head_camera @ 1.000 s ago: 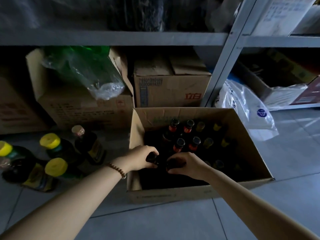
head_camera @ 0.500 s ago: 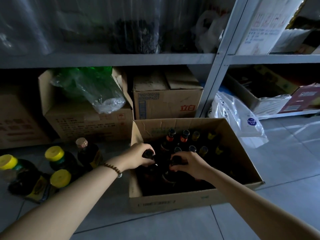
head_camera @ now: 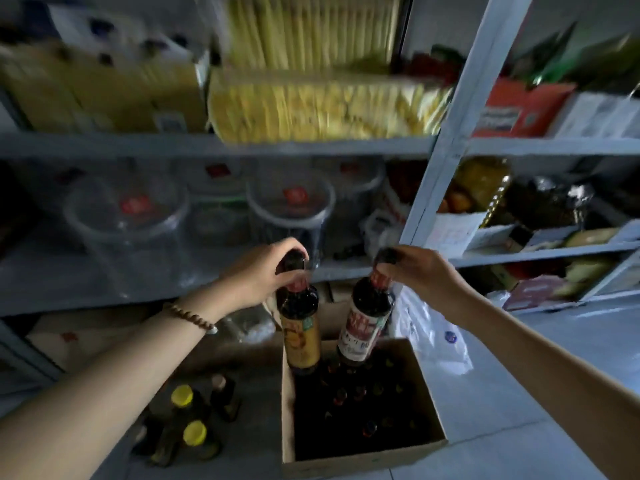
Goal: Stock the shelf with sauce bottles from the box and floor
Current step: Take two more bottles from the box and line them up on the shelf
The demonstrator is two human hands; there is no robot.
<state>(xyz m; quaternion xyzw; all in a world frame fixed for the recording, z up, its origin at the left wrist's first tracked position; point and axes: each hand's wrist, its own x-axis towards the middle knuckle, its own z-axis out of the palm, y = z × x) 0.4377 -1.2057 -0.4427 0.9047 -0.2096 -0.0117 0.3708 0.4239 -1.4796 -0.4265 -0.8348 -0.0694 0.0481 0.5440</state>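
I see a dim store room with a pale tiled floor (head_camera: pixel 519 393) and a tall grey metal shelf (head_camera: pixel 214 147). On the top board lie big yellow packs (head_camera: pixel 311 112), all blurry. On the board under it stand clear round tubs (head_camera: pixel 291 209) with red stickers on their lids. I cannot tell what is in them.

Down on the floor stands an open brown box (head_camera: pixel 363 460). It is full of dark bottles (head_camera: pixel 360 407) standing up, with small red and yellow caps. To the left of the box, on the floor, stand a few yellow-cap bottles (head_camera: pixel 187 420). A white bag (head_camera: pixel 436 337) lies by the right side of the box.

The left hand (head_camera: pixel 266 271) holds the yellow-label bottle (head_camera: pixel 301 327) by its top. Its fingers are curled over the black cap. The right hand (head_camera: pixel 422 271) holds the red-label bottle (head_camera: pixel 365 323), with its fingers pinching the cap and neck. The two bottles hang side by side, not touching, in the air over the back of the box and in front of the shelf. The one on the right leans a little. A bead band (head_camera: pixel 188 318) sits on the left wrist.
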